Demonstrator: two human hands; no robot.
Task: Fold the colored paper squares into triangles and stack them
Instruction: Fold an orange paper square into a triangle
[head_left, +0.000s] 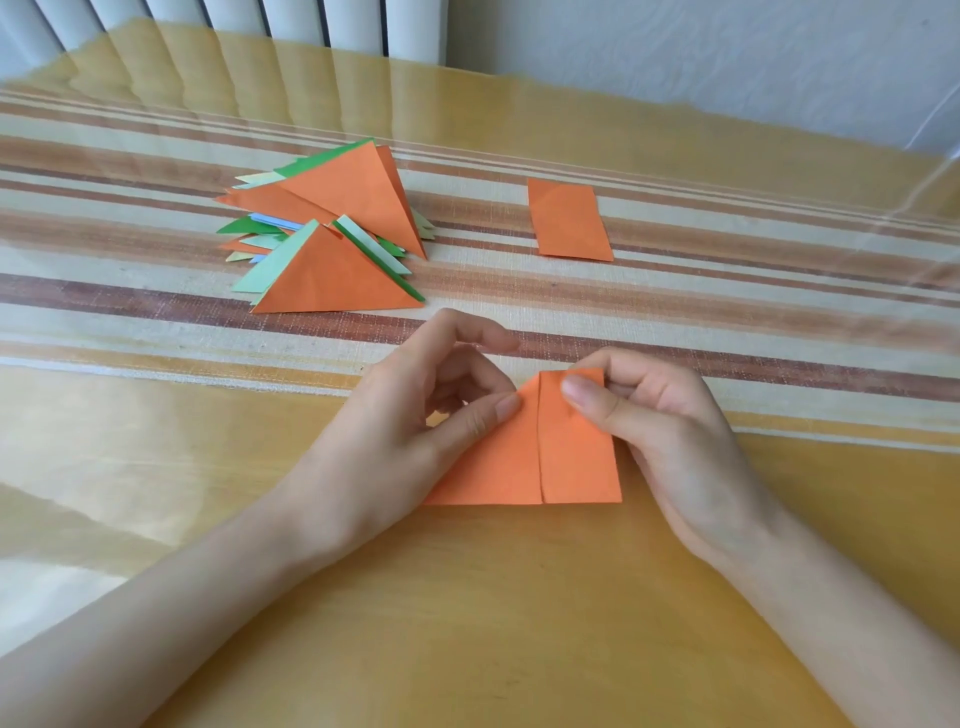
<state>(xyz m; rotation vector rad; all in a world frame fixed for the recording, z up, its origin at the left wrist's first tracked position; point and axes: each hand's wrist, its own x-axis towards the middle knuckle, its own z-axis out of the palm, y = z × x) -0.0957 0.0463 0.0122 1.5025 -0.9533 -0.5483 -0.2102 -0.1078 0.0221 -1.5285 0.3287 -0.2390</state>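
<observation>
Orange paper (519, 457) pinched at top by left hand (415, 395) and right hand (665, 426) fingers (576, 389); 1 spare sheet (569, 218), 1 triangle pile (332, 234).

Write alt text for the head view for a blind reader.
Two hands fold an orange paper on a table: the left hand holds its left edge, the right hand pinches its top right corner. Behind lie a pile of folded triangles and an orange rectangle.

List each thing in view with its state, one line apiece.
Orange paper sheet: partly folded, left flap slanted in, held by both hands.
Pile of orange, green and blue paper triangles: folded, loosely stacked.
Orange paper rectangle: flat, untouched.
Left hand: pinches the sheet's left flap.
Right hand: pinches its top right corner.
</observation>
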